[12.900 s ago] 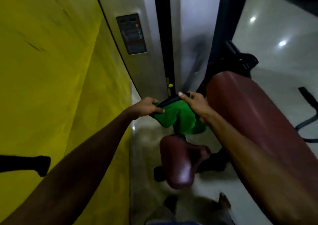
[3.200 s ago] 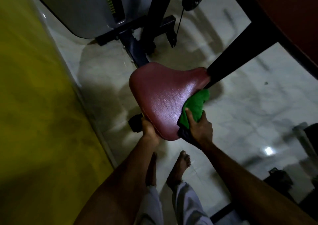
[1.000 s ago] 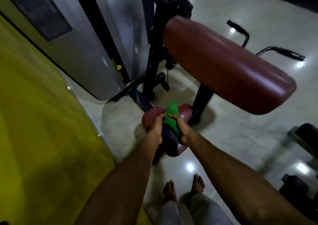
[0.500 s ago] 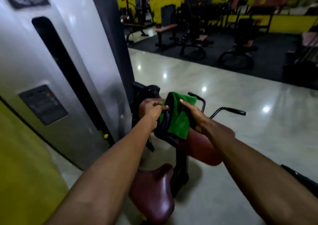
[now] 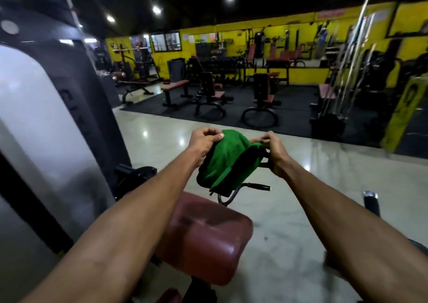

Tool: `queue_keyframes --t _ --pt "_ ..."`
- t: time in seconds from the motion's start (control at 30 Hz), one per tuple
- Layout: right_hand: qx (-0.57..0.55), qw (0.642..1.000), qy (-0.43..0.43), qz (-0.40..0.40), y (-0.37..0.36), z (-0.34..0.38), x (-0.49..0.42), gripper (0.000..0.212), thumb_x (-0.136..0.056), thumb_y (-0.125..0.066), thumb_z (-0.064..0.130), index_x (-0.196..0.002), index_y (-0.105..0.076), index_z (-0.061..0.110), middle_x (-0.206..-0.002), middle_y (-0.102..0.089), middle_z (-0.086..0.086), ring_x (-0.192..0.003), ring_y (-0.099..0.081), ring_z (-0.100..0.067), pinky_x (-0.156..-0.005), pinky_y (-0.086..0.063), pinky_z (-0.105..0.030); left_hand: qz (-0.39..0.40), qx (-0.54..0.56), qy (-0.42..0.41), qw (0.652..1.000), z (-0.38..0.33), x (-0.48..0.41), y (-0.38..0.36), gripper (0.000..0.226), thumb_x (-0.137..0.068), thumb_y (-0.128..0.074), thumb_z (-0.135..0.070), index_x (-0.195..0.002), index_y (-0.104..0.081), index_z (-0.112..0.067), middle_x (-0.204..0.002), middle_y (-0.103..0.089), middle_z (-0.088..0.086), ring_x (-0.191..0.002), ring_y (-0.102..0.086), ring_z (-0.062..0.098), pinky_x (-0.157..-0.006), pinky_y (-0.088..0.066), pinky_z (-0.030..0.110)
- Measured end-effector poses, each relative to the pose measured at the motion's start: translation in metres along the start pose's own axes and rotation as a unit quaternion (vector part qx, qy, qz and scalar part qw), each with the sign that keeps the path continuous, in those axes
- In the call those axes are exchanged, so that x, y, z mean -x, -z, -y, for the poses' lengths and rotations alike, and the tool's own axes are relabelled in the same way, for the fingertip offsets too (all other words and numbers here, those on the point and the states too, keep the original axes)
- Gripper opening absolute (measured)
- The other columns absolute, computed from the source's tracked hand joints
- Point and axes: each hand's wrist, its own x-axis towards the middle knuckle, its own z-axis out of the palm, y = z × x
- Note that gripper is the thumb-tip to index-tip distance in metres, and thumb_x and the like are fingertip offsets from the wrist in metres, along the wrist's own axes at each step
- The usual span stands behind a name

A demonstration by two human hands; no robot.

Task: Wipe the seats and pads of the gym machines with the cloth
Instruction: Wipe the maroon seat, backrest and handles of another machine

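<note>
Pinching the cloth (image 5: 222,161), left hand (image 5: 201,140) and right hand (image 5: 275,149) hang above pad (image 5: 208,237), handlebar (image 5: 257,186) behind.

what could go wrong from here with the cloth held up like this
1. The left hand and the right hand only pinch the green cloth by its top edge. If a pinch slips, it could drop onto the glossy floor and pick up dirt.
2. Its bunched lower end hangs, in this view, right by the black handle beyond the red pad, so it may snag when lowered.
</note>
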Motion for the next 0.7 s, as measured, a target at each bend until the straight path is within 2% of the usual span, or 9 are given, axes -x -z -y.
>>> queue_keyframes --t 0.1,0.17,0.27,0.33,0.43,0.47,0.53,0.6,0.7 --pt "0.063 0.998 0.019 0.019 0.034 0.001 -0.029 0.044 -0.077 -0.077 0.056 -0.096 -0.073 0.016 -0.090 -0.075 -0.002 -0.088 -0.071 -0.028 -0.079 -0.057 -0.044 0.028 -0.025 -0.027 0.999 -0.007 -0.026 -0.034 0.017 -0.083 -0.073 0.005 -0.082 -0.069 -0.012 -0.078 -0.067 0.002 -0.073 -0.063 0.012 -0.070 -0.054 0.020" --pt "0.110 0.992 0.044 0.040 0.052 0.000 -0.048 0.044 -0.074 -0.090 0.032 -0.109 -0.067 0.019 -0.095 -0.076 -0.008 -0.090 -0.074 -0.030 -0.078 -0.061 -0.044 0.051 -0.062 -0.060 0.995 -0.008 -0.049 -0.053 0.017 -0.082 -0.073 0.006 -0.085 -0.070 -0.011 -0.079 -0.067 0.001 -0.074 -0.062 0.011 -0.075 -0.052 0.020" --pt "0.161 0.983 0.050 0.077 0.069 0.002 -0.079 0.032 -0.082 -0.083 0.010 -0.112 -0.073 0.009 -0.103 -0.076 -0.017 -0.095 -0.074 -0.034 -0.087 -0.061 -0.044 0.075 -0.101 -0.100 0.987 -0.006 -0.083 -0.077 0.022 -0.081 -0.075 0.005 -0.097 -0.071 -0.008 -0.082 -0.066 0.001 -0.077 -0.061 0.010 -0.077 -0.049 0.023" --pt "0.154 0.984 0.054 0.070 0.078 0.004 -0.102 0.023 -0.085 -0.080 0.013 -0.105 -0.075 0.002 -0.102 -0.075 -0.021 -0.088 -0.072 -0.033 -0.074 -0.061 -0.039 0.089 -0.108 -0.095 0.986 -0.005 -0.107 -0.086 0.037 -0.078 -0.081 -0.004 -0.110 -0.066 -0.013 -0.088 -0.063 0.000 -0.084 -0.061 0.013 -0.079 -0.050 0.026" --pt "0.110 0.992 0.042 0.048 0.089 0.018 -0.135 0.022 -0.087 -0.079 0.014 -0.105 -0.073 0.003 -0.104 -0.075 -0.021 -0.094 -0.071 -0.034 -0.072 -0.060 -0.038 0.185 -0.166 0.015 0.968 -0.001 -0.141 -0.089 0.070 -0.070 -0.090 -0.023 -0.125 -0.047 -0.028 -0.100 -0.063 0.000 -0.092 -0.066 0.017 -0.073 -0.054 0.029" --pt "0.093 0.994 0.034 0.050 0.094 0.022 -0.148 0.028 -0.087 -0.078 0.014 -0.111 -0.071 0.001 -0.109 -0.074 -0.023 -0.097 -0.071 -0.037 -0.079 -0.062 -0.044 0.213 -0.213 0.042 0.952 0.002 -0.155 -0.089 0.069 -0.069 -0.091 -0.023 -0.126 -0.050 -0.024 -0.102 -0.063 0.002 -0.094 -0.067 0.020 -0.074 -0.055 0.031" --pt "0.063 0.996 0.021 0.064 0.099 0.028 -0.166 0.040 -0.088 -0.077 0.013 -0.122 -0.066 -0.003 -0.117 -0.071 -0.026 -0.100 -0.070 -0.040 -0.092 -0.057 -0.056 0.242 -0.276 0.045 0.929 0.011 -0.180 -0.091 0.045 -0.076 -0.085 -0.015 -0.115 -0.065 -0.007 -0.096 -0.067 0.008 -0.087 -0.065 0.022 -0.071 -0.056 0.033" --pt "0.059 0.996 0.025 0.064 0.103 0.034 -0.182 0.043 -0.087 -0.078 0.017 -0.123 -0.066 -0.003 -0.115 -0.072 -0.024 -0.096 -0.071 -0.034 -0.090 -0.060 -0.049 0.228 -0.258 0.026 0.939 0.017 -0.202 -0.096 0.025 -0.083 -0.079 -0.012 -0.103 -0.070 0.000 -0.088 -0.067 0.010 -0.075 -0.063 0.021 -0.062 -0.051 0.027" --pt "0.105 0.992 0.057 0.042 0.107 0.042 -0.218 0.043 -0.083 -0.083 0.029 -0.120 -0.069 0.011 -0.114 -0.075 -0.011 -0.095 -0.073 -0.021 -0.078 -0.057 -0.032 0.202 -0.225 -0.004 0.953 0.018 -0.240 -0.106 0.032 -0.083 -0.080 -0.020 -0.098 -0.069 0.006 -0.083 -0.065 0.009 -0.073 -0.061 0.020 -0.066 -0.047 0.028"
